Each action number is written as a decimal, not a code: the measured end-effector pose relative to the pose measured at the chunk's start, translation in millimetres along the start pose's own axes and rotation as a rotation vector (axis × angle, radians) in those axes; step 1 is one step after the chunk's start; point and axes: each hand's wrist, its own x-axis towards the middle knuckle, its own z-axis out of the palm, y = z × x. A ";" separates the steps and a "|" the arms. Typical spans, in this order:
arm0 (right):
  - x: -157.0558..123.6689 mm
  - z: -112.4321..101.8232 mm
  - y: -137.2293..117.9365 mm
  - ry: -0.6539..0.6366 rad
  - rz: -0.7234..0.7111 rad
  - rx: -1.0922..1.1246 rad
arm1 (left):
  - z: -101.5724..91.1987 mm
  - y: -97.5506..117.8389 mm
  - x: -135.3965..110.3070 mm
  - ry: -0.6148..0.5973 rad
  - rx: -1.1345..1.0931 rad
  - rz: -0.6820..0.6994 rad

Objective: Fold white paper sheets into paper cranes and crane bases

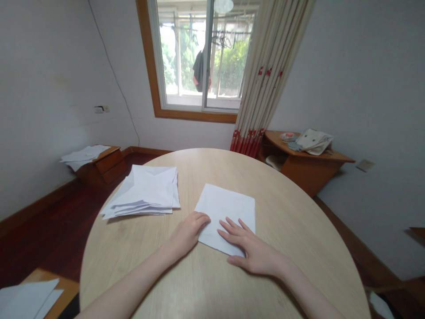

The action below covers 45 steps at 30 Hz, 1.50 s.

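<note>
A white sheet of paper [226,208] lies flat on the round light-wood table [292,230] in front of me. My left hand [188,231] rests at the sheet's near left corner, fingers curled onto its edge. My right hand [249,249] lies flat on the sheet's near edge with its fingers stretched out and spread. A stack of folded white papers [145,195] sits to the left of the sheet, apart from both hands.
A low wooden cabinet [102,166] with papers on it stands by the left wall. A corner shelf [307,164] with a bag stands right of the curtain [265,75]. More white sheets [26,299] lie at the bottom left.
</note>
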 end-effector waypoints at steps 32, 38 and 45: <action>-4.9 -14.3 14.7 0.359 0.148 0.354 | -8.7 15.2 0.5 -0.135 0.123 -0.057; 1.8 -10.4 30.6 0.512 0.270 0.397 | -8.5 16.8 0.8 -0.139 0.125 -0.104; 5.2 -7.3 37.0 0.670 0.278 0.220 | -9.3 18.9 0.8 -0.118 0.104 -0.143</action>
